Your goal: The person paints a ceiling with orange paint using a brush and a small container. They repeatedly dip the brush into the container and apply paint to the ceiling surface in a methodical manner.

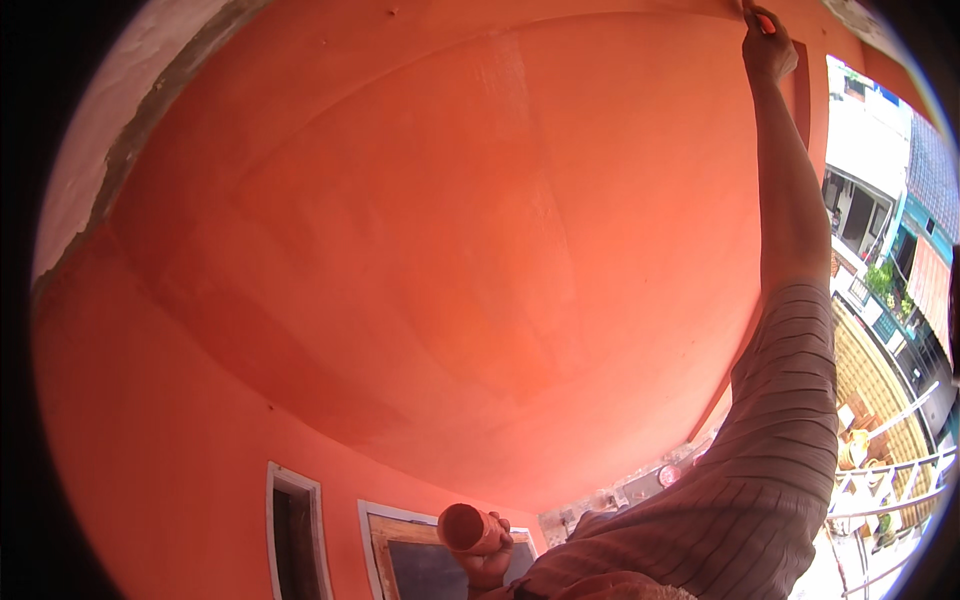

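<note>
Ideally, steady the cup at 6 o'clock, gripped in L hand, & guide R hand, betw. 1 & 2 o'clock, fingers curled (can't tell on what), lightly along the orange surface.

Open air lies between the hands; the orange surface blocks beyond.

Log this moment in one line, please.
Left hand: holding orange cup | Right hand: raised beside orange surface | Right grip contents: unclear
</note>
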`<state>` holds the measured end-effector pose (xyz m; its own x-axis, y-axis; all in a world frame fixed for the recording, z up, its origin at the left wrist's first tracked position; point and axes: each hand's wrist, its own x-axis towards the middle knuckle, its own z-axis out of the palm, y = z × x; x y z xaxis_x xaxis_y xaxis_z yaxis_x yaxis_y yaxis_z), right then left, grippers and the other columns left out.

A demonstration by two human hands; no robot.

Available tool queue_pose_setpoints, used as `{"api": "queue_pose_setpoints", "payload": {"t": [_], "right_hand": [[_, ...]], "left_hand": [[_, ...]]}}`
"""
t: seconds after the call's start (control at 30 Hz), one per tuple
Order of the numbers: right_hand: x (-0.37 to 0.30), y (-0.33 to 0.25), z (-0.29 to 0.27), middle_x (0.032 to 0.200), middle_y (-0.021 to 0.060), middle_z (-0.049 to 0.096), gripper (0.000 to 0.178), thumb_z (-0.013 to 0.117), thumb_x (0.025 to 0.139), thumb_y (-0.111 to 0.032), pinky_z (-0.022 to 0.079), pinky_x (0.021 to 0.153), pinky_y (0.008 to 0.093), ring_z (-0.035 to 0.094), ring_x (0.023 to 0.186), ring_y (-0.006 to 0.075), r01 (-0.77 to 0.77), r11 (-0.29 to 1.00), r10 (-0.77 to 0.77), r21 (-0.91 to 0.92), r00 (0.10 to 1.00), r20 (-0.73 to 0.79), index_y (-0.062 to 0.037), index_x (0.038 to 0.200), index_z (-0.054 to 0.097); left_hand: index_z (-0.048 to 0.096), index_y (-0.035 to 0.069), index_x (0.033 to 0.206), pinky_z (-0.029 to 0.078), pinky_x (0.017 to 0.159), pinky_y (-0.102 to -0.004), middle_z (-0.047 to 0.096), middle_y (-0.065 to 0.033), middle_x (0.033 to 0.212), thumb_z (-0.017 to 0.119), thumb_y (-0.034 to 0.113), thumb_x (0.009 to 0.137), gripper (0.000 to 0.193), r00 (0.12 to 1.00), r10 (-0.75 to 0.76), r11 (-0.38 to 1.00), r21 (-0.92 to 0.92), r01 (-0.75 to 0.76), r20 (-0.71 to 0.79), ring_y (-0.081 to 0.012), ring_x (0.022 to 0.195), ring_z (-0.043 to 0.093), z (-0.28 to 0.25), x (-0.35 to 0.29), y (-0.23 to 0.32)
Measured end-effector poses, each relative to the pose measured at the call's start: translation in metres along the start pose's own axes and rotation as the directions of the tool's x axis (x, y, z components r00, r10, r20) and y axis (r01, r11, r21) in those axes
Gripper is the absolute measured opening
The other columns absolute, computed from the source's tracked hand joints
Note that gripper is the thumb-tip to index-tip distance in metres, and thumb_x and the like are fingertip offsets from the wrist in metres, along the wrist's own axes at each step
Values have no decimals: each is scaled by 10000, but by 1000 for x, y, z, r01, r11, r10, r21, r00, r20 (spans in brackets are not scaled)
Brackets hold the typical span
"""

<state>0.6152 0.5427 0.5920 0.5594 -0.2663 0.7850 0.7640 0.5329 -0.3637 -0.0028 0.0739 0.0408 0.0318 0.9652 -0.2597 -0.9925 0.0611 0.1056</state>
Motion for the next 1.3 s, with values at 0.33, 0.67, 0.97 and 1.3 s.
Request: {"api": "queue_pose_setpoints", "payload": {"t": [0.33,0.67,0.97,1.3], "right_hand": [[-145,-160,-32,1020,33,777,161,822,864,-72,596,730,350,726,850,250,585,737,-654,338,743,139,-144,1001,776],[-108,-150,1,1022,-2,779,81,805,910,-137,584,725,334,728,866,239,354,935,-351,-34,934,74,-164,984,785],[-183,-164,-59,1052,64,780,188,831,820,-39,602,729,312,744,880,230,478,797,-530,369,847,49,-132,979,794],[-106,-65,-7,1088,29,792,112,811,924,-121,608,797,320,764,966,218,412,909,-415,57,907,66,-163,1027,801]], "left_hand": [[685,134,1304,640,883,-509,649,-215,1279,714,589,918,598,997,-63,997,-47,65,41,-435,1177,614,25,19,-14],[680,116,1279,648,810,-505,649,-215,1260,705,647,906,649,997,74,997,-24,-73,31,-430,1127,632,12,-9,-19],[683,140,1278,638,809,-482,666,-196,1238,710,646,903,630,996,87,994,-63,-89,-30,-417,1110,642,5,-20,-16],[686,148,1278,634,814,-467,657,-194,1239,725,608,903,595,994,82,994,-60,-86,-71,-410,1114,635,4,-25,-14]]}}
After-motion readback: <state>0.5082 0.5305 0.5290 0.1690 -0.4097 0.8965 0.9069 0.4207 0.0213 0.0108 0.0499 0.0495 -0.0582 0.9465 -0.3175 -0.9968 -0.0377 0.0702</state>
